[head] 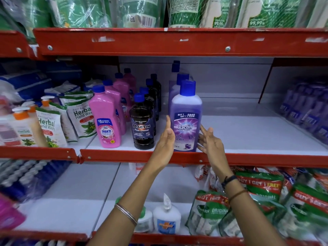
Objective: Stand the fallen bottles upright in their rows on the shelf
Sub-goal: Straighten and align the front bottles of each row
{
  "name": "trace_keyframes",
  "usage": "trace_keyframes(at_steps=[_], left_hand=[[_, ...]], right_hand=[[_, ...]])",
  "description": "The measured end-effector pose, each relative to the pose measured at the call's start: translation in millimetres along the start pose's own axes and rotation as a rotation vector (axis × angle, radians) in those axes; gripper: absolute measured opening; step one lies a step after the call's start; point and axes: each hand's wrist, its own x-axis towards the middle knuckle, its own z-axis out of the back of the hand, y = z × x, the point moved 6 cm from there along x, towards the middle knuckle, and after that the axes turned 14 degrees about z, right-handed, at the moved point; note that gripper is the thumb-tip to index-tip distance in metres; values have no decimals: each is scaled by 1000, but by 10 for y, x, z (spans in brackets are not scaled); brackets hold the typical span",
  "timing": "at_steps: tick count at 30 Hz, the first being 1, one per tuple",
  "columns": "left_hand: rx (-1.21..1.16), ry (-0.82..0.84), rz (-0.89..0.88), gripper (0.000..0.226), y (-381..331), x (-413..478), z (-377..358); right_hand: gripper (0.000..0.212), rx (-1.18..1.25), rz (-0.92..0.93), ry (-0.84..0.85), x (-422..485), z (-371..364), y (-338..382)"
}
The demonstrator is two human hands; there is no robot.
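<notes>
A purple Bactin floor cleaner bottle [185, 119] stands upright at the front lip of the middle shelf [266, 132], its long axis vertical and its blue cap on top, heading a row of matching purple bottles [178, 80] that runs back behind it. The bottle sits directly between the two open hands, slightly closer to the right. The left hand [166, 141] is raised beside the bottle's left flank, palm turned inward and fingers extended and spread; whether its fingertips touch the plastic cannot be told. The right hand [210, 141] is at the bottle's lower right edge, fingers loosely fanned, with fingertips touching or just beside the label. Neither hand is wrapped around the bottle; both are spread rather than clamped. Just left of the left hand stands a row of dark Bactin Extra Strong bottles [142, 128], upright, and further left a row of pink Shakti bottles [108, 119], also upright. Right of the right hand the shelf surface lies bare until a blurred stack of purple packs [305, 110]. No fallen bottle is visible on this shelf, so the job appears close to finished here; any last move looks like a small squaring nudge, with the right hand best placed.
</notes>
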Motion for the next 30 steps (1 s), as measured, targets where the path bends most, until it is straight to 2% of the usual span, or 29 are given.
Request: trace_keyframes(at_steps=[2, 4, 6, 8, 10, 13, 16, 18, 20, 25, 30], left_hand=[[-38, -52, -56, 73, 20, -58, 58], [-131, -220, -148, 75, 52, -124, 277], [-213, -389, -212, 74, 95, -178, 598], [-235, -461, -212, 74, 136, -176, 879], [-215, -466, -168, 79, 211, -115, 1065], [-120, -401, -134, 80, 291, -18, 1149], [-75, -276, -115, 87, 331, 13, 1130], [-60, -231, -96, 95, 335, 3, 1128], [-68, -191, -80, 94, 335, -4, 1135], [-117, -112, -70, 71, 379, -20, 1173], [-111, -69, -68, 70, 450, -108, 1200]], right_hand=[[49, -88, 41, -145, -66, 16, 26], [38, -166, 151, -377, -228, -1, 131], [39, -117, 257, -483, -402, -160, 219], [41, -90, 351, -410, -511, -416, 247], [47, -14, 357, -220, -508, -770, 213], [59, 60, 213, 16, -304, -1280, 113], [76, 56, 77, 122, -70, -1548, 29], [88, 64, 45, 118, 20, -1574, -3], [90, 69, 40, 84, 48, -1548, -6], [55, 114, 16, 15, -29, -1485, 7], [63, 111, 27, -9, -154, -1456, 11]])
